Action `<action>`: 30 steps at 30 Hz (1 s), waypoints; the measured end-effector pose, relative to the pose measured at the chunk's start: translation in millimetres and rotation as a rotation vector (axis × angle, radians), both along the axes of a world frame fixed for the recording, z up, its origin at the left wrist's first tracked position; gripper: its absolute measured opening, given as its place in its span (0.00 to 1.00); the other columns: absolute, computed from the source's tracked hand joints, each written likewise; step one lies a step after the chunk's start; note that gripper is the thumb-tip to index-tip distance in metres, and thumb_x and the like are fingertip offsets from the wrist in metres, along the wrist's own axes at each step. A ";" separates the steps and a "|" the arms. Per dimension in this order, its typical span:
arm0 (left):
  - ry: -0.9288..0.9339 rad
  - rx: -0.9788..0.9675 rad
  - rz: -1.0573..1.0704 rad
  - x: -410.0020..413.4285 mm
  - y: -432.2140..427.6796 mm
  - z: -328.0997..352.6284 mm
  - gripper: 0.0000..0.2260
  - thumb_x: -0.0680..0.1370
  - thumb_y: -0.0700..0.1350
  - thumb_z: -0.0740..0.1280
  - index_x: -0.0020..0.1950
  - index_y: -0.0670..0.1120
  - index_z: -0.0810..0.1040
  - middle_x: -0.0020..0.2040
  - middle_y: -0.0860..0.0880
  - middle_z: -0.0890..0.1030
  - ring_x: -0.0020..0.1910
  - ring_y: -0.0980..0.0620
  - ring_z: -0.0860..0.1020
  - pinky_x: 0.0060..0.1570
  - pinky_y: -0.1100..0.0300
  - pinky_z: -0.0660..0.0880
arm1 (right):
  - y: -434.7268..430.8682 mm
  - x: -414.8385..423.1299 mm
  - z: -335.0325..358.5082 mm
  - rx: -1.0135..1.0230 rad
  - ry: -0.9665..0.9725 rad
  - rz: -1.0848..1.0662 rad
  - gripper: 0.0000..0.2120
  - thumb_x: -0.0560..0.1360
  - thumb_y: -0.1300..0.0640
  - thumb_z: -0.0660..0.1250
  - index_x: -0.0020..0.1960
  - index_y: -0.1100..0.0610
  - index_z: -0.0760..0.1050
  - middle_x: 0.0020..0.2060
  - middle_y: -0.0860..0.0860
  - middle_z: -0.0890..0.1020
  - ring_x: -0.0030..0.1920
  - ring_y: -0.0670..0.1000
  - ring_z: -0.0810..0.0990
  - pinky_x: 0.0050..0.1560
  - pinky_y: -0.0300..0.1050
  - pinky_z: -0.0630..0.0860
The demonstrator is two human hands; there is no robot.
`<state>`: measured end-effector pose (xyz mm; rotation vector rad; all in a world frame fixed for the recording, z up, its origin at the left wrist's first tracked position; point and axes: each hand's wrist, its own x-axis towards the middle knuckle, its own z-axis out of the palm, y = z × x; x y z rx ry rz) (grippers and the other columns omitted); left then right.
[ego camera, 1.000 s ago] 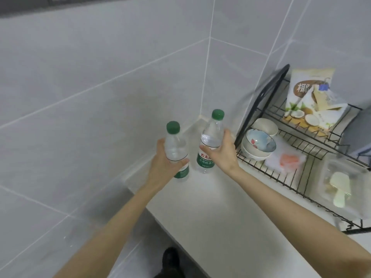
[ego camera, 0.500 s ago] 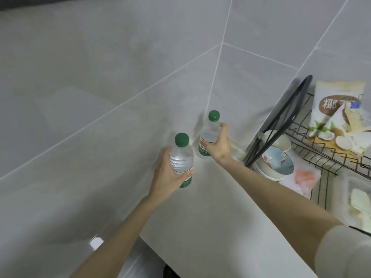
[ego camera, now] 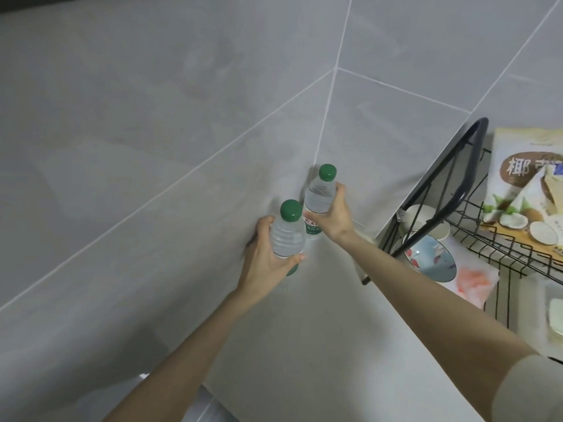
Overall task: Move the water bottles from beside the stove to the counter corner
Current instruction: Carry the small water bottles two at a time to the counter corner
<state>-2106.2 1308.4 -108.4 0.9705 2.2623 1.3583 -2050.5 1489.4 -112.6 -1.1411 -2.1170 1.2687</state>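
Observation:
Two clear water bottles with green caps are at the tiled corner of the pale counter (ego camera: 320,324). My left hand (ego camera: 265,257) grips the nearer bottle (ego camera: 288,236) around its ribbed body, close to the left wall. My right hand (ego camera: 333,216) grips the farther bottle (ego camera: 318,199), which stands deep in the corner where the two walls meet. Both bottles are upright and nearly touch each other. Whether the nearer bottle's base rests on the counter is hidden by my hand.
A black wire dish rack (ego camera: 475,239) stands to the right, holding stacked bowls (ego camera: 429,254), a snack bag (ego camera: 530,190), a pink and white cloth (ego camera: 469,278) and a clear container (ego camera: 554,315). Grey tiled walls close the corner on two sides.
Both hands have carried the bottles further into the corner. The right bottle now stands against the wall joint, and the left bottle has come up beside it.

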 end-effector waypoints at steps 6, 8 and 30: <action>-0.034 0.092 -0.013 1.1 24.0 -9.1 0.33 0.64 0.46 0.79 0.62 0.49 0.65 0.55 0.58 0.76 0.54 0.55 0.76 0.51 0.60 0.73 | 4.7 13.5 11.2 -0.061 -0.098 0.011 0.27 0.68 0.60 0.73 0.64 0.60 0.68 0.58 0.53 0.75 0.58 0.53 0.75 0.58 0.46 0.73; -0.038 0.100 -0.008 0.7 32.2 -10.4 0.32 0.64 0.45 0.79 0.62 0.49 0.66 0.54 0.58 0.77 0.53 0.56 0.76 0.49 0.62 0.72 | -0.1 28.3 18.2 -0.094 -0.079 0.007 0.23 0.72 0.63 0.69 0.65 0.61 0.67 0.58 0.51 0.75 0.58 0.49 0.73 0.59 0.42 0.69; -0.139 0.166 0.100 5.7 74.9 -34.0 0.38 0.63 0.44 0.78 0.68 0.45 0.62 0.63 0.49 0.75 0.59 0.51 0.75 0.56 0.60 0.73 | -3.8 69.0 18.3 -0.172 -0.091 0.006 0.23 0.75 0.66 0.62 0.69 0.55 0.67 0.68 0.49 0.70 0.63 0.55 0.74 0.56 0.43 0.72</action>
